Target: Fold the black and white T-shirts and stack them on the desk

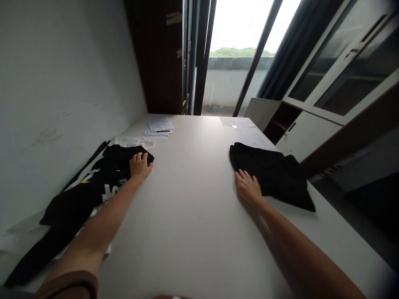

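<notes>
"Where's the cloth?"
"Black cloth point(276, 172), right side of the table point(193, 232), lying flat, probably folded. Right hand point(248, 187) at its left edge, fingers slightly apart, thumb hidden; I can't tell if it grips."
"Left hand point(141, 167)?"
"On the clothes pile point(75, 203) by the wall point(68, 74), fingers bent; can't tell if it's pinching."
"Step?"
"I'd say placing or straightening clothes; next move calls for a sure hold on one edge."
"Counts?"
"Hands two, cloth one, pile one, layers uncountable. Paper stack point(159, 126), one, back left; loose sheets point(249, 136) back right, number unclear."
</notes>
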`<state>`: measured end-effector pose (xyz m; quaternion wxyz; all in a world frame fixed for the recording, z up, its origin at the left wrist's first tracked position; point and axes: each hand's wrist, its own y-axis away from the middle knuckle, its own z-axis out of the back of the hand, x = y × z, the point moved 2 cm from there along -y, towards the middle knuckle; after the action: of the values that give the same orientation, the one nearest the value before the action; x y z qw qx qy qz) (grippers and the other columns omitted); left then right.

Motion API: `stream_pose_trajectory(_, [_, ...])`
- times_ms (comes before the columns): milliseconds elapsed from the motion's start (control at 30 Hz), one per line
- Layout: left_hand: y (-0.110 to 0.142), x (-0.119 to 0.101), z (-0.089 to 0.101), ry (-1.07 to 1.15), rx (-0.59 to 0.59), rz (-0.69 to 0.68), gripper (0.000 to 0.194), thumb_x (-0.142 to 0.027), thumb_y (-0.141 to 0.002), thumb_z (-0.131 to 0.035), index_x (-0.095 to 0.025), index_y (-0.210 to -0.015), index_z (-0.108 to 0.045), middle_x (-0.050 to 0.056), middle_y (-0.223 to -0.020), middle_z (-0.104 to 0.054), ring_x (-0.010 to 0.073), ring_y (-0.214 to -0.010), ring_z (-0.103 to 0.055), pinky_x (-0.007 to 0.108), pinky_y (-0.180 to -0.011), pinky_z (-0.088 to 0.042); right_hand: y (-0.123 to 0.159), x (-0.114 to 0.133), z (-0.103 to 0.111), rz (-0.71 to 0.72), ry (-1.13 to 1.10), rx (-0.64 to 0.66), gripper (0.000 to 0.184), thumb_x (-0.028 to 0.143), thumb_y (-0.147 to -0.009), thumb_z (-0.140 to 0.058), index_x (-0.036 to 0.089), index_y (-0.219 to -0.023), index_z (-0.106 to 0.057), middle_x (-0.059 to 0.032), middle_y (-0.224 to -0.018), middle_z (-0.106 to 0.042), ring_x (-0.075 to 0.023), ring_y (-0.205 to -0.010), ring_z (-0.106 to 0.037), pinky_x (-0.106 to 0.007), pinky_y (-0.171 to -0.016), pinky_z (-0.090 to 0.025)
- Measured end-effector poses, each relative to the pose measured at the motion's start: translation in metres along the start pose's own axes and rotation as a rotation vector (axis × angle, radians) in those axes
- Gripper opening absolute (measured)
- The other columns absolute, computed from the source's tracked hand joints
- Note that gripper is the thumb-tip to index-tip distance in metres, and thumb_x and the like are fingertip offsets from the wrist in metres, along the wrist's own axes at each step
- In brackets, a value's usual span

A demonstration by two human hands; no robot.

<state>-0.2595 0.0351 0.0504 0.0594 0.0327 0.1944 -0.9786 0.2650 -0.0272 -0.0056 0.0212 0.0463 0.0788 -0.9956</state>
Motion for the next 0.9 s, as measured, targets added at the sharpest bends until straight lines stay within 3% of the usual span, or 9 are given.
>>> stream_pose_trajectory(100, [0.000,0.040,0.000,-0.130,0.125,0.084,0.051,-0.043,-0.089,-0.060,-0.019,-0.134,-0.060,0.019,-0.134,-0.060,0.0388,-0.127,-0.050,0.051,-0.104,-0.043,0.013,-0.020,0.000,0.001,0.027,-0.010,0.054,0.029,-0.104,-0.026,0.022,-0.151,-0.051,-0.0114,-0.162,-0.041,-0.0294,-0.150,-0.035,-0.054,-0.121,-0.025])
stream_pose_trajectory(167, [0.000,0.051,-0.003,-0.136,0.206,0.076,0.038,-0.042,-0.093,-0.053,-0.021,-0.121,-0.067,0.017,-0.124,-0.066,0.0365,-0.118,-0.058,0.048,-0.099,-0.047,0.017,-0.027,0.003,0.001,0.034,-0.008,0.053,0.030,-0.104,-0.027,0.022,-0.150,-0.052,-0.0122,-0.160,-0.043,-0.0301,-0.149,-0.037,-0.054,-0.120,-0.026])
stream_pose_trajectory(267, [-0.004,0.047,-0.007,-0.027,0.312,0.082,0.031,-0.041,-0.096,-0.048,-0.024,-0.108,-0.071,0.013,-0.111,-0.073,0.0328,-0.104,-0.068,0.041,-0.090,-0.051,0.017,-0.017,0.011,-0.010,0.021,-0.026,0.050,0.036,-0.103,-0.035,0.019,-0.143,-0.059,-0.0162,-0.155,-0.049,-0.0335,-0.147,-0.038,-0.054,-0.118,-0.029])
stream_pose_trajectory(367, [-0.015,0.025,-0.006,0.200,0.356,0.159,0.030,-0.042,-0.094,-0.052,-0.023,-0.106,-0.072,0.014,-0.108,-0.075,0.0333,-0.105,-0.069,0.039,-0.090,-0.052,0.012,0.017,0.020,0.058,-0.057,-0.097,0.045,0.040,-0.102,-0.041,0.019,-0.134,-0.065,-0.0162,-0.151,-0.053,-0.0332,-0.147,-0.036,-0.051,-0.121,-0.026])
stream_pose_trajectory(500, [-0.029,-0.030,-0.007,0.435,0.335,0.152,0.033,-0.038,-0.097,-0.051,-0.019,-0.114,-0.071,0.015,-0.120,-0.073,0.0306,-0.115,-0.067,0.035,-0.095,-0.050,0.001,0.077,0.024,0.271,-0.302,-0.121,0.040,0.041,-0.103,-0.043,0.023,-0.130,-0.068,-0.0105,-0.151,-0.053,-0.0275,-0.147,-0.037,-0.046,-0.123,-0.027])
stream_pose_trajectory(600, [-0.025,-0.094,-0.016,0.563,0.368,0.080,0.034,-0.036,-0.099,-0.048,-0.016,-0.115,-0.071,0.014,-0.118,-0.074,0.0268,-0.109,-0.069,0.033,-0.092,-0.051,-0.019,0.116,0.028,0.316,-0.564,-0.084,0.039,0.043,-0.102,-0.046,0.024,-0.128,-0.068,-0.0086,-0.149,-0.055,-0.0259,-0.144,-0.041,-0.043,-0.120,-0.033])
stream_pose_trajectory(667, [-0.014,-0.145,-0.023,0.658,0.404,0.014,0.034,-0.033,-0.101,-0.045,-0.014,-0.112,-0.072,0.014,-0.112,-0.075,0.0243,-0.102,-0.070,0.032,-0.089,-0.053,-0.040,0.136,0.030,0.248,-0.759,-0.028,0.040,0.046,-0.103,-0.043,0.025,-0.122,-0.071,-0.0077,-0.141,-0.063,-0.0259,-0.136,-0.050,-0.042,-0.115,-0.039])
stream_pose_trajectory(767, [0.011,-0.213,-0.027,0.775,0.496,-0.119,0.029,-0.027,-0.097,-0.049,-0.014,-0.103,-0.075,0.011,-0.101,-0.077,0.0216,-0.093,-0.071,0.029,-0.083,-0.054,-0.072,0.148,0.028,0.001,-1.044,0.046,0.049,0.057,-0.101,-0.040,0.022,-0.109,-0.073,-0.0075,-0.114,-0.075,-0.0260,-0.113,-0.065,-0.038,-0.099,-0.049])
stream_pose_trajectory(900, [0.035,-0.253,-0.022,0.823,0.582,-0.247,0.026,-0.027,-0.094,-0.053,-0.017,-0.100,-0.076,0.008,-0.091,-0.077,0.0208,-0.085,-0.071,0.028,-0.078,-0.053,-0.095,0.132,0.016,-0.242,-1.339,-0.021,0.053,0.067,-0.087,-0.051,0.017,-0.094,-0.069,-0.0078,-0.094,-0.074,-0.0253,-0.094,-0.067,-0.033,-0.082,-0.053])
